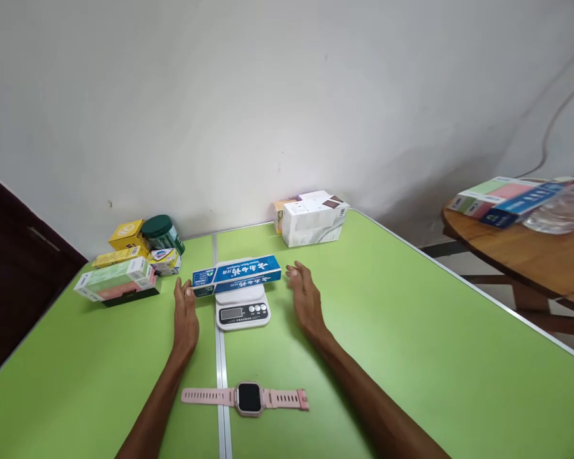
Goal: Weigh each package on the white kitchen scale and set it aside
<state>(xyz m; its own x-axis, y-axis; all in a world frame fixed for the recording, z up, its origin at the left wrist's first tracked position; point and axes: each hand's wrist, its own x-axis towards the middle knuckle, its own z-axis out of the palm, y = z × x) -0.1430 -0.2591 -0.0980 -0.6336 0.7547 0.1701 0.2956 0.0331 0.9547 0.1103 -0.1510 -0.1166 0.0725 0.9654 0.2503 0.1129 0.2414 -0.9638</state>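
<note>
A blue toothpaste box [246,273] lies across the top of a white digital kitchen scale [243,319], overhanging it on both sides. My left hand [185,319] is upright on its edge by the box's left end, fingers stretched out; whether the fingertips touch the box I cannot tell. Off the right end, with a gap between, my right hand [309,299] is open with its fingers slightly bent. Neither hand holds anything. Nearer to me, a smartwatch [249,399] with a pink strap lies flat, face up and screen dark.
On the green table [392,357], several boxes, including a green-and-pink box [119,280] and a yellow box [128,236], surround a dark green jar [161,233] at left. White boxes [313,220] stand by the wall. More packages [502,197] lie on a wooden stool [530,255].
</note>
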